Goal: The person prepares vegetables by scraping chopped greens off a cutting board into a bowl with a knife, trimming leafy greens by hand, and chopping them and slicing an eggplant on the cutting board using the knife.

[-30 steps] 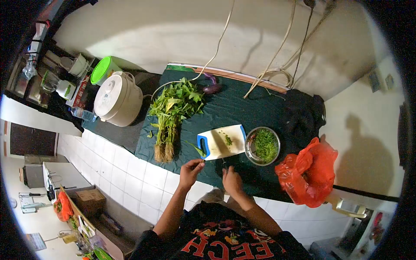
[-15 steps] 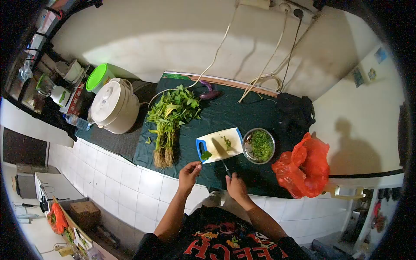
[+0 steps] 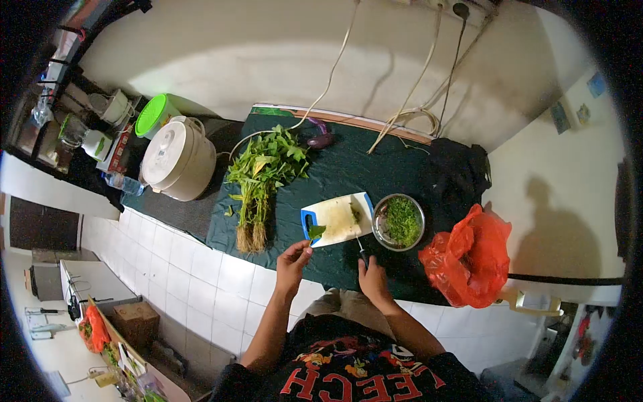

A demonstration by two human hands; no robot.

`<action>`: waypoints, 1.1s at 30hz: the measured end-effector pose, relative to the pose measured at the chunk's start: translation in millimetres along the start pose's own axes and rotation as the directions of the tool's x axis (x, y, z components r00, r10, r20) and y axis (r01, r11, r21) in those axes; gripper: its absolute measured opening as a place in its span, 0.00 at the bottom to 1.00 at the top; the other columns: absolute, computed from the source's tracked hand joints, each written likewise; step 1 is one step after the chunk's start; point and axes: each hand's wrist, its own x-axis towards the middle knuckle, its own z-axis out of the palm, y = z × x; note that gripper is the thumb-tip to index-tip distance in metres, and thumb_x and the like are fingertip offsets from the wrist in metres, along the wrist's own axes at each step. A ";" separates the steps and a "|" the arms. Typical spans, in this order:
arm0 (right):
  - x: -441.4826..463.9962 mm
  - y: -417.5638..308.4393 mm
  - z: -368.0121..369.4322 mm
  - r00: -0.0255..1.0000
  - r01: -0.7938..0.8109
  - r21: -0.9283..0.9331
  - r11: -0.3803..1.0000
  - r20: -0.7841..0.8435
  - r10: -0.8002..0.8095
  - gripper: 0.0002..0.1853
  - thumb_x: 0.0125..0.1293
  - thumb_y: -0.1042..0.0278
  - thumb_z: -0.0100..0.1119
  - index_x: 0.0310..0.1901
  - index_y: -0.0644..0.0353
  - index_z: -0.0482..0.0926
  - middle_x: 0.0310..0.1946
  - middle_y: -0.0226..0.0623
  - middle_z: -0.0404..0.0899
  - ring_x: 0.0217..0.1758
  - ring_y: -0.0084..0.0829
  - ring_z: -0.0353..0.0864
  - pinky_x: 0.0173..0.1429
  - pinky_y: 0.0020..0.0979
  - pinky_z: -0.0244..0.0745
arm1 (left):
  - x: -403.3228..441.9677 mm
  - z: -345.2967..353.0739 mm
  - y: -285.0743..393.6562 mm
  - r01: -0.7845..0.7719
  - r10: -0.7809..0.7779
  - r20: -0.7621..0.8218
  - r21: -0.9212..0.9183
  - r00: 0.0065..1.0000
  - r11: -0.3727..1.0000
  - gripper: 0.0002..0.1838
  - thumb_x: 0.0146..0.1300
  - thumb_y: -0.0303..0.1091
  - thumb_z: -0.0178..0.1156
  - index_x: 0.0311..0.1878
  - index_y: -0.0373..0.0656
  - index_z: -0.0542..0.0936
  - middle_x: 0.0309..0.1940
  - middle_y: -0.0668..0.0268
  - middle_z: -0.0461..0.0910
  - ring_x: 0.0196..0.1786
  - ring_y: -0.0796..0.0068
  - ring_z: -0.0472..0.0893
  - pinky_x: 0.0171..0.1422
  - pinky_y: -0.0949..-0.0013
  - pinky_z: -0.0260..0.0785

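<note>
My left hand (image 3: 293, 264) pinches a green leaf (image 3: 317, 231) by its stem, at the handle end of a white cutting board (image 3: 329, 218) with blue ends. In my right hand (image 3: 375, 280) is a knife (image 3: 362, 251), gripped by its dark handle. Its blade reaches over the board's right part and looks nearly edge-on. A small heap of cut greens (image 3: 355, 212) lies beside the blade. Right of the board, touching or nearly so, stands a round metal bowl (image 3: 400, 250) with finely chopped greens (image 3: 404, 220) in it.
A bunch of leafy greens (image 3: 264, 167) with roots lies left of the board, near a purple eggplant (image 3: 321, 139). A red plastic bag (image 3: 469, 258) stands at the table's right. A white rice cooker (image 3: 175, 157) and loose cables (image 3: 412, 120) are farther back.
The knife has moved to the right across the board with my right hand, and its blade has turned from broad to nearly edge-on. My left hand still holds the leaf.
</note>
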 end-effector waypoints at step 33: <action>62.8 -122.3 -77.9 0.933 -0.240 0.769 0.592 0.351 -0.077 0.15 0.65 0.61 0.68 0.45 0.64 0.85 0.29 0.28 0.82 0.26 0.17 0.76 0.30 0.22 0.70 | 7.1 30.3 36.2 -0.022 -0.043 0.427 0.146 0.903 0.989 0.31 0.71 0.42 0.62 0.70 0.34 0.69 0.60 0.62 0.76 0.61 0.72 0.73 0.70 0.66 0.61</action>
